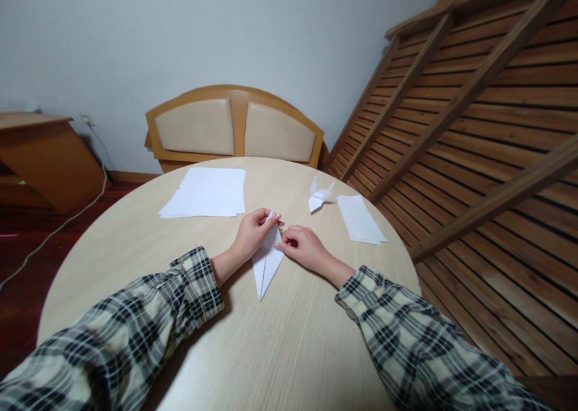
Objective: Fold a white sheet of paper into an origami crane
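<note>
A white folded paper (pixel 266 266), shaped like a narrow kite, lies on the round table with its long point toward me. My left hand (pixel 256 233) pinches its upper tip between thumb and fingers. On the right edge of the paper, my right hand (pixel 303 247) is closed, thumb and index finger gripping the side. A slit runs down the middle of the folded shape. Beyond my right hand stands a finished-looking paper crane (pixel 319 195), white, with its points raised.
A stack of white paper sheets (pixel 208 191) lies at the table's far left. Smaller paper strips (pixel 360 219) rest near the right edge. Behind the pale wooden table (pixel 289 351) stands a padded headboard (pixel 239 122). Wooden slats (pixel 474 158) lean close on the right.
</note>
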`<state>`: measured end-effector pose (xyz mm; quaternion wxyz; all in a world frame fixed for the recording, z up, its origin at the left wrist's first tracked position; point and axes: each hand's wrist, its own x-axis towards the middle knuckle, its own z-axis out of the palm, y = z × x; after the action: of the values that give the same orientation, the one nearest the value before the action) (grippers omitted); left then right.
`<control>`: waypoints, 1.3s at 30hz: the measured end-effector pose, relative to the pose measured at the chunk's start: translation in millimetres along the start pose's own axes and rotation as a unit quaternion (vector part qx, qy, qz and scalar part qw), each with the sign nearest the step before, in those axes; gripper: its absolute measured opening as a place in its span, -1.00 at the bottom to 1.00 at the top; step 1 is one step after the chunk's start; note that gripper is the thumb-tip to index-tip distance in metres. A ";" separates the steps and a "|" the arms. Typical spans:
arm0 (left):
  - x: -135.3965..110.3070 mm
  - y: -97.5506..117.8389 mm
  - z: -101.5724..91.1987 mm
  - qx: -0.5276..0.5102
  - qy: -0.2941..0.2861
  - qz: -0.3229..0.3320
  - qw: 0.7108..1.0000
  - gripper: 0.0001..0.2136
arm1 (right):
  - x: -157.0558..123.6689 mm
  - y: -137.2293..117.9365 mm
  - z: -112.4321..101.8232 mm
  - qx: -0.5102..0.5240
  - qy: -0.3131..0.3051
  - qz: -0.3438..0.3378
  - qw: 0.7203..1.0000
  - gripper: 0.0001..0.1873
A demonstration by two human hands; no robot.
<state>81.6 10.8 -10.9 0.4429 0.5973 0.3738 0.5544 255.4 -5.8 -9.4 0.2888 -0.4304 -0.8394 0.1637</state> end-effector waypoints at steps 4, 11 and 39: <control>1.0 1.2 1.3 -0.014 0.011 -0.006 1.000 -0.68 | 0.2 0.0 0.1 -0.009 -0.003 0.000 1.000 -0.73; 1.3 -0.7 2.4 -0.058 0.007 -0.018 0.998 -0.64 | -0.5 2.3 1.5 -0.005 0.000 -0.001 1.000 -0.72; 3.5 5.4 4.0 -0.073 0.049 -0.004 0.996 -0.70 | 0.2 -6.7 -3.1 -0.032 -0.011 0.011 0.999 -0.70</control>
<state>85.7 11.9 -4.6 0.4688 0.5339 0.3555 0.6073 253.1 -9.5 -3.4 0.2635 -0.4466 -0.8428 0.1443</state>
